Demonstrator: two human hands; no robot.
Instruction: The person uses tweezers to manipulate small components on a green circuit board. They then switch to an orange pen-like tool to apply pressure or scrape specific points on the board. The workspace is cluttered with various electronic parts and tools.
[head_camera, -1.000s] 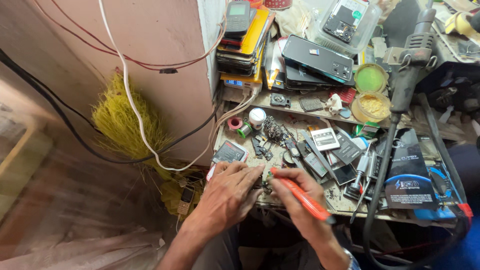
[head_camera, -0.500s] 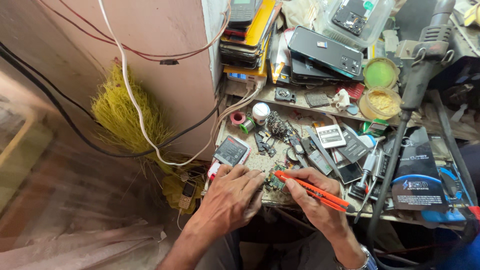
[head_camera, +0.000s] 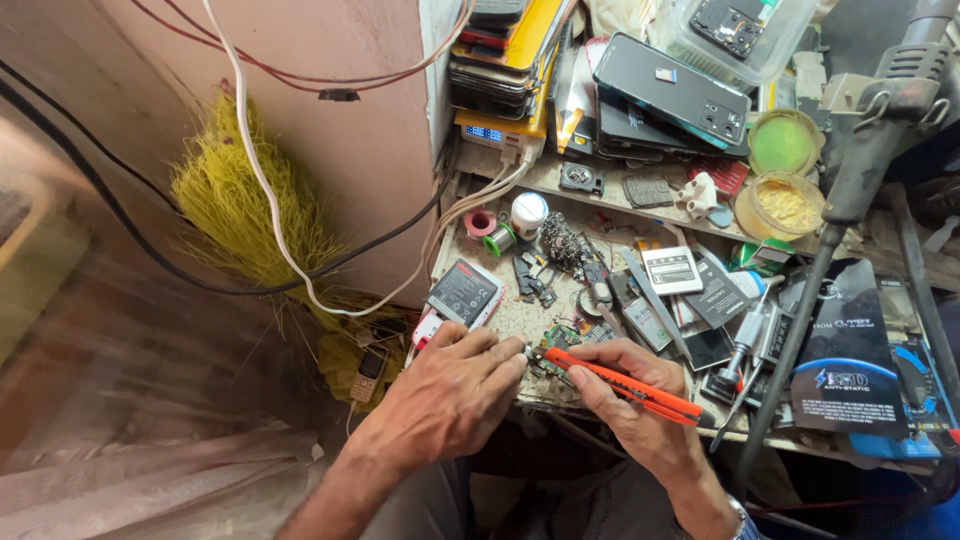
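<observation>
Tightly hemmed: right hand (head_camera: 640, 410) grips orange knife (head_camera: 625, 387); left hand (head_camera: 450, 395) seemingly pinches circuit board (head_camera: 562, 338) at bench edge (head_camera: 620, 418).

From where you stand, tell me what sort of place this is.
Most likely a small phone repair bench. Phones are stacked along the back, loose batteries and parts litter the worktop, and the right hand holds an orange utility knife at a small circuit board beside the left hand.

Both forearms reach forward and converge. The left hand (head_camera: 447, 385) lies palm down, fingers curled and bunched, fingertips pointing right. The right hand (head_camera: 630, 400) is clenched in a grip, thumb on top, knuckles raised, its fingertips nearly meeting the left's.
</observation>
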